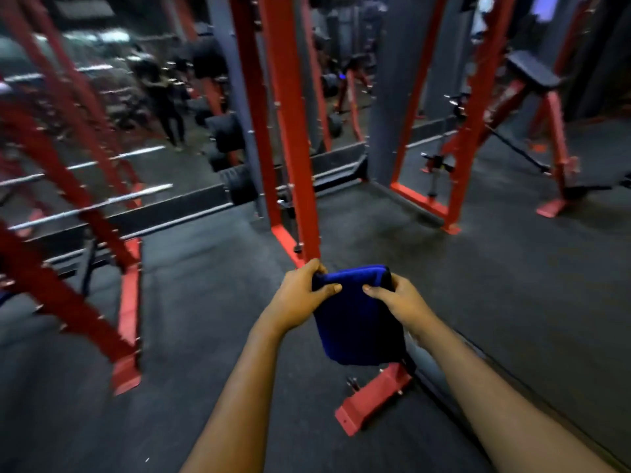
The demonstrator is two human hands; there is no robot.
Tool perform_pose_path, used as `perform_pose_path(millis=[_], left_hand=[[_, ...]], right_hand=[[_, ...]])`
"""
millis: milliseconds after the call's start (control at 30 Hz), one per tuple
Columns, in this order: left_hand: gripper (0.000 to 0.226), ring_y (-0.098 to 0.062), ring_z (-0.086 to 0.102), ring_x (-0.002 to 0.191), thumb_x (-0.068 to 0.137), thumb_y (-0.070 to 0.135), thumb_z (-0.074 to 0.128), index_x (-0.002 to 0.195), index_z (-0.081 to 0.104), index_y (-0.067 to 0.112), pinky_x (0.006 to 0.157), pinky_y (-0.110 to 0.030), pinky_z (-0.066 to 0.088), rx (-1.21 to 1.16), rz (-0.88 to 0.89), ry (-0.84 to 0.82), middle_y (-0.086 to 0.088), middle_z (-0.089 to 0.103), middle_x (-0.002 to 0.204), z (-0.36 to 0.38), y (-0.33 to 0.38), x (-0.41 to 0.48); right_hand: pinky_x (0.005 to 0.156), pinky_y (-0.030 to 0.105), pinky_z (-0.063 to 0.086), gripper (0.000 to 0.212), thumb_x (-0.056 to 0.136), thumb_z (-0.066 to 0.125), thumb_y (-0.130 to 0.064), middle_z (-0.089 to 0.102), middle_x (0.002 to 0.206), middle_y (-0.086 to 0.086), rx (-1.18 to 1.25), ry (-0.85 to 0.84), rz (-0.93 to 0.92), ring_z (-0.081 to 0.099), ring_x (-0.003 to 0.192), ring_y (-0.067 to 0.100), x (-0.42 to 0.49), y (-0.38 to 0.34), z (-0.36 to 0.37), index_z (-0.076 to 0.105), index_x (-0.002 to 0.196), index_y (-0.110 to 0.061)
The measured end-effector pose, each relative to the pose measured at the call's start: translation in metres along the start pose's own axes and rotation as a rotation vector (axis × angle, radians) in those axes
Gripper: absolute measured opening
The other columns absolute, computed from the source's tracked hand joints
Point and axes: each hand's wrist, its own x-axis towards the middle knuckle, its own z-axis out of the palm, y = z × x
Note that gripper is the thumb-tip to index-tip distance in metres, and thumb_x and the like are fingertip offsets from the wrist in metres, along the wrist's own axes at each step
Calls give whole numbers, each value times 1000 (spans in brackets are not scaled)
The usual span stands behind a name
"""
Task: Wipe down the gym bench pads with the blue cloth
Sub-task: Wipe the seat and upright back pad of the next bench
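Wiping hasn't started, I'd say. The folded blue cloth (356, 322) hangs over the floor (205, 302). The left hand (302, 297) and right hand (401, 303) pinch its top corners, thumbs in front. The only clear bench pad (532, 71) is well apart, upper right. All pads are left to do.

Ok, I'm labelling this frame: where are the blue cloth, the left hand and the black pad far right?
blue cloth (358, 319): head view, middle of its front.
left hand (302, 297): head view, back of hand.
black pad (532, 70): head view, its top face.
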Motion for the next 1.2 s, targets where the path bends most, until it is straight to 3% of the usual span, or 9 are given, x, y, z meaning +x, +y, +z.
perform_pose_path(millis=[233, 400, 533, 600, 767, 900, 1033, 1200], left_hand=[[21, 0, 54, 68, 89, 28, 71, 91, 54, 16, 57, -10, 39, 59, -264, 245, 9, 60, 78, -85, -48, -73], [22, -11, 57, 72, 87, 27, 73, 91, 55, 15, 59, -18, 41, 119, -482, 491, 0, 64, 82, -106, -55, -142], [23, -1, 49, 64, 86, 26, 72, 88, 52, 16, 57, -13, 39, 155, -649, 657, 6, 58, 76, -108, -41, -202], [22, -2, 50, 62, 86, 26, 72, 88, 52, 17, 57, -18, 42, 144, -739, 753, 6, 59, 75, -103, -32, -240], [19, 2, 51, 58, 89, 24, 69, 88, 51, 19, 53, -14, 40, 162, -946, 918, 6, 59, 74, -89, 5, -338], [19, 3, 51, 58, 90, 24, 68, 87, 50, 20, 53, -13, 38, 213, -1082, 1058, 6, 59, 75, -83, 45, -425], [18, -8, 57, 70, 90, 27, 68, 89, 51, 19, 58, -20, 43, 232, -1206, 1179, 2, 63, 83, -80, 79, -509], [16, -10, 61, 74, 92, 28, 66, 90, 52, 20, 60, -22, 46, 279, -1291, 1334, 2, 64, 85, -71, 118, -609]], right_hand=[[81, 38, 53, 18, 86, 68, -3, 75, 95, 12, -24, -368, -68, 68, 84, 22, 34, -26, 115, 73, 102, -8], [68, 27, 52, 13, 85, 70, -6, 75, 81, -1, -66, -687, -123, 68, 78, 16, 34, -35, 180, 74, 93, -16], [64, 18, 51, 20, 87, 66, 1, 73, 76, -6, -84, -918, -179, 66, 70, 7, 8, -45, 224, 72, 89, -18], [66, 16, 51, 23, 87, 65, 3, 73, 75, -7, -98, -1050, -195, 65, 69, 5, -17, -48, 245, 71, 87, -19], [84, 37, 53, 21, 85, 68, 0, 76, 87, 1, -131, -1311, -215, 68, 85, 19, -98, -43, 290, 74, 91, -19], [80, 35, 54, 20, 87, 67, -5, 76, 87, -3, -134, -1507, -205, 70, 88, 21, -187, -42, 327, 74, 95, -21], [78, 34, 54, 19, 91, 65, -12, 76, 96, 0, -141, -1690, -217, 70, 92, 19, -276, -43, 352, 74, 106, -22], [75, 30, 55, 19, 91, 65, -14, 76, 96, -3, -161, -1855, -260, 71, 91, 17, -391, -45, 384, 73, 105, -25]])
